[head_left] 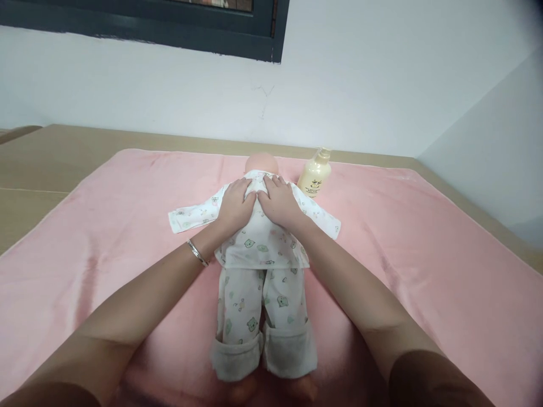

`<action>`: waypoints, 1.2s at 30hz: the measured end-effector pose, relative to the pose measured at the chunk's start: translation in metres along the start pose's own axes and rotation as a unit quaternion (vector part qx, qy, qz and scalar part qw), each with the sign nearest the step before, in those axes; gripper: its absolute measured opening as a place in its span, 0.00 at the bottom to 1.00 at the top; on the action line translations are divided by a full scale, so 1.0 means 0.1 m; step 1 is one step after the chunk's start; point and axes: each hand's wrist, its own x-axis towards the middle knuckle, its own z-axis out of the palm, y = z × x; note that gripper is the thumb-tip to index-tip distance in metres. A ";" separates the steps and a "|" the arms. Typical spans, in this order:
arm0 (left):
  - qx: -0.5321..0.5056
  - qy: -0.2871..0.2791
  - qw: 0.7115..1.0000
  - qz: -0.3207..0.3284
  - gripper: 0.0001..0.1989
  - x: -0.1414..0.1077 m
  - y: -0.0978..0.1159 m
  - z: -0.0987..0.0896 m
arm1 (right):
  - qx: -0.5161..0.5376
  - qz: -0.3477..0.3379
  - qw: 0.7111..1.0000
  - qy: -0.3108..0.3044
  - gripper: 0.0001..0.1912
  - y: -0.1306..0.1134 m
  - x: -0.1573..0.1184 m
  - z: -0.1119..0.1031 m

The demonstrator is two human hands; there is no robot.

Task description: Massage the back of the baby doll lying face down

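A baby doll (262, 162) lies on a pink blanket (139, 226), its bald head toward the wall. It wears a white printed top (267, 249) and matching trousers (241, 305) with turned-up cuffs. My left hand (235, 206) rests flat on the upper left of the doll's top, fingers stretched out. On the upper right, my right hand (280, 199) lies flat as well, the two thumbs close together. Neither hand grips anything. The doll's feet are dim at the bottom edge, and its hands are hidden in the sleeves.
A pale yellow pump bottle (314, 175) stands on the blanket to the right of the doll's head. The wooden table (59, 152) shows around the blanket's edges. Behind it rises a white wall (169, 90) with a dark window frame (212, 34).
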 end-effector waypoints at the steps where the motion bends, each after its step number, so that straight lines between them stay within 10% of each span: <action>1: -0.004 0.002 1.000 0.005 0.31 0.00 -0.01 0.00 | 0.013 -0.005 1.000 0.009 0.32 0.01 0.01 0.01; 15: 0.012 -0.005 1.000 -0.004 0.29 -0.01 -0.04 -0.01 | 0.138 -0.064 0.980 0.131 0.28 -0.01 -0.03 -0.06; 36: 0.003 0.027 0.999 -0.042 0.26 -0.07 0.02 0.00 | 0.026 -0.073 0.996 0.052 0.27 -0.12 -0.10 -0.14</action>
